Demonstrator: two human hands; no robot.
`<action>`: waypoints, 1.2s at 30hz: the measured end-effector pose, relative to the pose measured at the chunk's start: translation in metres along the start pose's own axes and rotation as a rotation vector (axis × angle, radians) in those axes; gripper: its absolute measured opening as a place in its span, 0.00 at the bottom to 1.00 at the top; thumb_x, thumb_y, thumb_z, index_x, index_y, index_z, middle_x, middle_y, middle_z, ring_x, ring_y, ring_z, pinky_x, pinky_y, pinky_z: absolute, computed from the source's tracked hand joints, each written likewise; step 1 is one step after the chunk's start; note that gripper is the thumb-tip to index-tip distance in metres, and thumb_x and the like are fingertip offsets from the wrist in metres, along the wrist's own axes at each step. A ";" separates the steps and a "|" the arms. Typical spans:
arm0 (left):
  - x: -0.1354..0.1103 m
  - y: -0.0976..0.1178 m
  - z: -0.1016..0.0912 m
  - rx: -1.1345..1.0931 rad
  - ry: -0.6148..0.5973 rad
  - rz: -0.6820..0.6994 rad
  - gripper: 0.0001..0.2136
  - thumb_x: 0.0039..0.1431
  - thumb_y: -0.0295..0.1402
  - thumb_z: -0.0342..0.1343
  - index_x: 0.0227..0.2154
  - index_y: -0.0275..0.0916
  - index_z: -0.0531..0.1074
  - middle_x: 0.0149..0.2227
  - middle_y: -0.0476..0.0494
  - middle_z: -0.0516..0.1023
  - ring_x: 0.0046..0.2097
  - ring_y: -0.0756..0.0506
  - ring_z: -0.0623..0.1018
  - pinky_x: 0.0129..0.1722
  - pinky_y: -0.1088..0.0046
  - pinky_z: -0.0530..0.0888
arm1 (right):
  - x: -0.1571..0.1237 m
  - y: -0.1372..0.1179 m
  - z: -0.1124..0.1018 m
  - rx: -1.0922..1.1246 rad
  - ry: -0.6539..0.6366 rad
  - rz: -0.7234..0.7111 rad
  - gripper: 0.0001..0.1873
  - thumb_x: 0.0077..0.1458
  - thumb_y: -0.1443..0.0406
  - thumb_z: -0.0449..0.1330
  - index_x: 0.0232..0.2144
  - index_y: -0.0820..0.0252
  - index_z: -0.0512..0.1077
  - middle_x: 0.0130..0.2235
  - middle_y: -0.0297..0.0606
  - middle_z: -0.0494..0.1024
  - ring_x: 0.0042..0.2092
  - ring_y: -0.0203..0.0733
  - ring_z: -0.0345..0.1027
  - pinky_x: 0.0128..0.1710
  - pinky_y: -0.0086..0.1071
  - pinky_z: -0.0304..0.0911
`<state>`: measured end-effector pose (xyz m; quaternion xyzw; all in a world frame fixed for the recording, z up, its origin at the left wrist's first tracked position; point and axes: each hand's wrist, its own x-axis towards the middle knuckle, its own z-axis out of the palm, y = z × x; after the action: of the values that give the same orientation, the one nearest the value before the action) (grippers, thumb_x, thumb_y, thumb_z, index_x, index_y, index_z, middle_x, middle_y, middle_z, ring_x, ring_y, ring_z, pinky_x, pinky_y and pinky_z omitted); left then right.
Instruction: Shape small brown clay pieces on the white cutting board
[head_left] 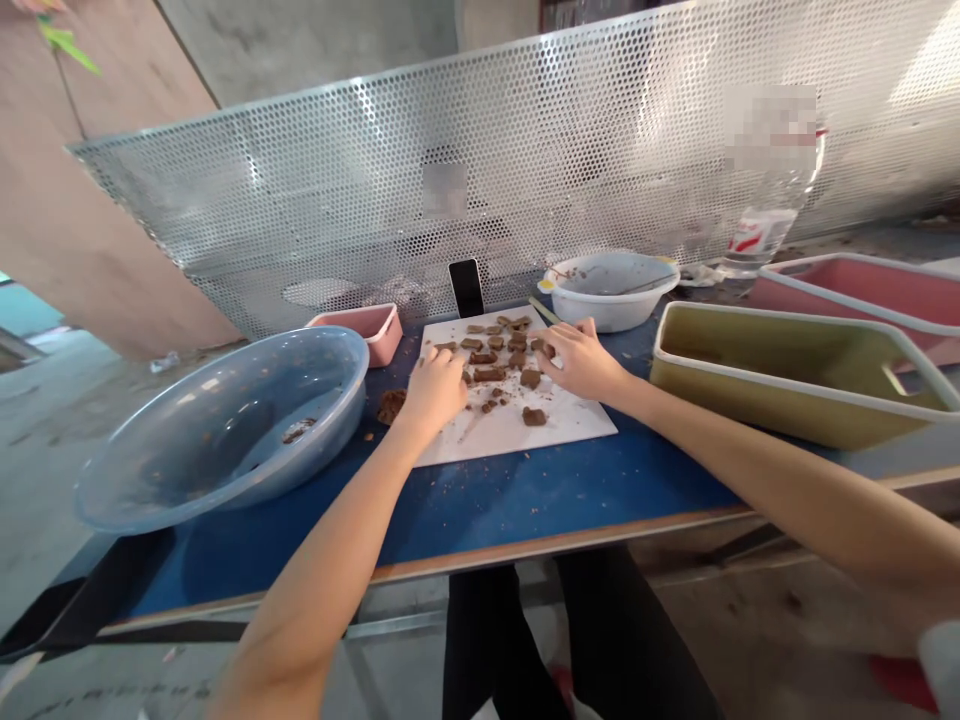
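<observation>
Several brown clay-like pieces [490, 374] lie in loose rows with crumbs on a white board [517, 442]. My left hand [439, 388] is over the board's left side, fingers curled down beside the pieces; whatever its fingertips hold is hidden. On the right, my right hand [579, 362] has its fingers closed on a small brown piece [544, 348] at the edge of the rows. A separate chunky piece [534, 416] sits nearer the front of the board. Left of the board, a rough brown lump [391, 405] rests on the blue table, partly behind my left wrist.
A large blue basin [225, 430] and a small pink bin [386, 335] stand at left. A phone [466, 288] leans on the perforated metal screen [360, 200]. At right are a white basin [615, 308], an olive bin [757, 390], a pink bin [810, 290] and a clear bottle [765, 225].
</observation>
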<state>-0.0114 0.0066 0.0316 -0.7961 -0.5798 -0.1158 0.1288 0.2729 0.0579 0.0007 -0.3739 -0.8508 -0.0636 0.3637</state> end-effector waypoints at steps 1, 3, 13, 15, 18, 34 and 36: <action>-0.002 -0.003 -0.008 0.079 -0.066 -0.076 0.14 0.66 0.23 0.56 0.50 0.31 0.82 0.51 0.24 0.82 0.60 0.28 0.76 0.61 0.49 0.76 | -0.004 -0.001 0.000 0.006 -0.002 -0.008 0.20 0.74 0.60 0.50 0.57 0.58 0.76 0.41 0.44 0.84 0.44 0.52 0.75 0.54 0.51 0.54; -0.006 -0.014 -0.025 0.204 -0.203 -0.221 0.13 0.65 0.25 0.58 0.50 0.30 0.83 0.54 0.20 0.82 0.61 0.23 0.77 0.57 0.49 0.77 | -0.008 -0.001 -0.002 0.019 -0.006 -0.012 0.20 0.74 0.59 0.50 0.58 0.57 0.76 0.40 0.43 0.84 0.43 0.51 0.75 0.54 0.50 0.53; -0.009 -0.044 -0.049 0.195 -0.402 -0.422 0.11 0.60 0.36 0.70 0.43 0.37 0.86 0.43 0.23 0.87 0.46 0.27 0.88 0.49 0.58 0.81 | -0.008 0.014 -0.007 0.063 -0.032 0.109 0.18 0.72 0.60 0.53 0.55 0.54 0.78 0.35 0.39 0.83 0.41 0.50 0.76 0.52 0.50 0.54; -0.009 -0.040 -0.046 0.225 -0.371 -0.416 0.10 0.60 0.34 0.69 0.43 0.37 0.86 0.44 0.23 0.87 0.47 0.27 0.87 0.50 0.57 0.81 | -0.008 0.014 -0.008 0.068 -0.029 0.114 0.18 0.72 0.60 0.53 0.54 0.55 0.79 0.35 0.39 0.83 0.41 0.50 0.76 0.52 0.50 0.54; -0.008 -0.037 -0.042 0.257 -0.353 -0.399 0.09 0.60 0.32 0.68 0.42 0.37 0.87 0.43 0.24 0.87 0.50 0.27 0.86 0.51 0.57 0.81 | -0.008 0.012 -0.008 0.082 -0.030 0.110 0.17 0.71 0.60 0.53 0.53 0.55 0.79 0.35 0.39 0.83 0.41 0.49 0.76 0.52 0.50 0.54; 0.000 -0.027 -0.035 0.334 -0.297 -0.452 0.17 0.62 0.27 0.61 0.51 0.34 0.85 0.50 0.24 0.86 0.53 0.30 0.85 0.51 0.61 0.79 | -0.009 0.010 -0.004 0.140 -0.064 0.073 0.16 0.72 0.61 0.53 0.52 0.56 0.78 0.40 0.41 0.85 0.45 0.51 0.78 0.53 0.51 0.53; 0.000 -0.027 -0.035 0.342 -0.292 -0.445 0.17 0.62 0.27 0.60 0.52 0.34 0.85 0.50 0.24 0.86 0.53 0.29 0.85 0.51 0.61 0.79 | -0.009 0.010 -0.004 0.144 -0.069 0.072 0.16 0.72 0.61 0.54 0.52 0.56 0.78 0.41 0.41 0.85 0.45 0.51 0.78 0.54 0.51 0.53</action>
<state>-0.0380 0.0028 0.0664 -0.6248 -0.7632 0.0735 0.1475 0.2858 0.0579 -0.0047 -0.3792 -0.8512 0.0238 0.3622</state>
